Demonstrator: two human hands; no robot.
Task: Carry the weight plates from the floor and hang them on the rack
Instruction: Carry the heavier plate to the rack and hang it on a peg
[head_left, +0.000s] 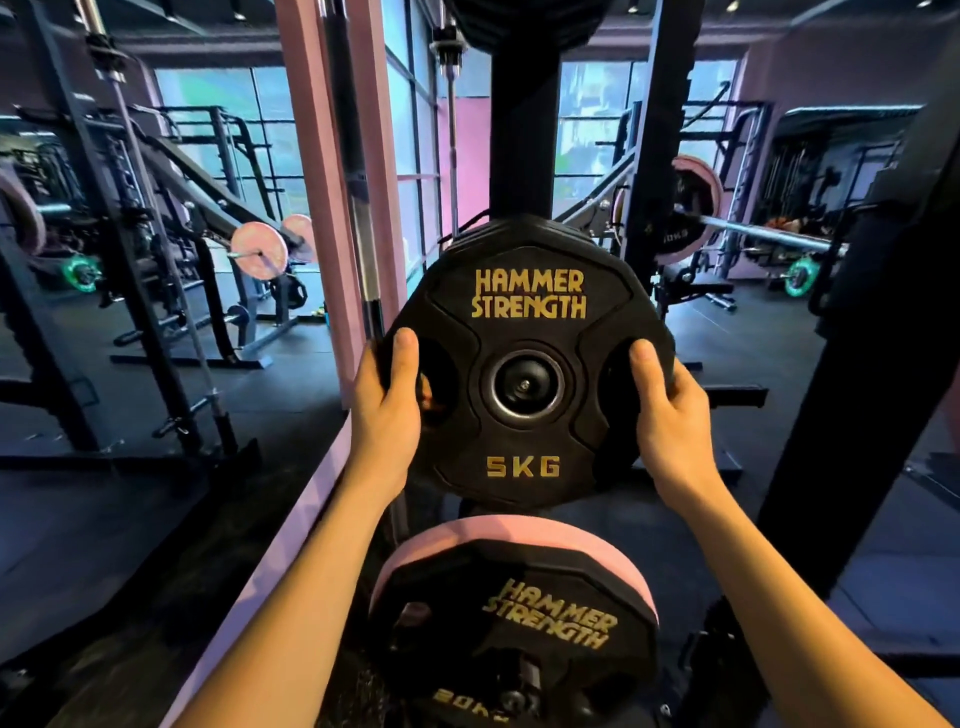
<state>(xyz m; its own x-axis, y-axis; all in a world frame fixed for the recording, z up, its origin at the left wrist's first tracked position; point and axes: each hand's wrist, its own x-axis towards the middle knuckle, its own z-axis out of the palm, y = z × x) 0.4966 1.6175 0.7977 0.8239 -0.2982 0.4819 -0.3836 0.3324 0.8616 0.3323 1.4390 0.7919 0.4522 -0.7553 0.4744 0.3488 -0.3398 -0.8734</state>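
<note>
Two hands hold one black rubber 5 kg weight plate (527, 364) upright, face toward the person: the left hand (387, 410) and right hand (670, 410) each curl fingers through a side grip slot, thumbs on the face. Its centre hole already sits over the black rack's peg (525, 384), on the upright post (522, 130). Below hangs a pink-rimmed black 20 kg plate (511, 623).

1. One head-worn wide-angle view looks forward and slightly down, along both forearms.
2. It sits close to the 5 kg plate (527, 364) and the rack upright (524, 135) behind it.
3. Edges bend outward.
</note>
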